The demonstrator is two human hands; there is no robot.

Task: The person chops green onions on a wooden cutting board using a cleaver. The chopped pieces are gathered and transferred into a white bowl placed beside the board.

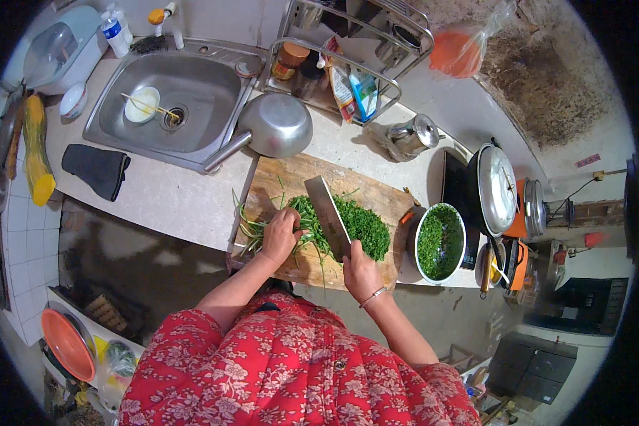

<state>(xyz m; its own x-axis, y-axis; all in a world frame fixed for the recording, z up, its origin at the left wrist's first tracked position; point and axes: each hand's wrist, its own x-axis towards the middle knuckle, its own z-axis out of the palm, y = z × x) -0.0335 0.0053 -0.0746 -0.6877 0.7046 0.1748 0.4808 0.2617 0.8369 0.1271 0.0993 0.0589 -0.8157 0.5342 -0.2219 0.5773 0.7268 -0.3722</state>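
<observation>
My right hand [363,272] grips the handle of a cleaver [327,213], whose broad blade stands among chopped green herbs [366,229] on a wooden cutting board [279,175]. To the blade's left, my left hand [283,234] presses on a bunch of long green stalks [253,226], fingers curled over them. The stalks' uncut ends spread towards the board's left edge. Finely chopped greens lie to the right of the blade. Beside the board's right edge stands a white bowl [441,279] with more chopped greens in it.
An upturned metal saucepan [277,125] touches the board's back area, beside a steel sink [133,69]. A lidded wok [498,186] stands at the right. A kettle [420,133] and a wire rack [346,48] are behind. A dark cloth [97,169] and a squash [36,144] lie left.
</observation>
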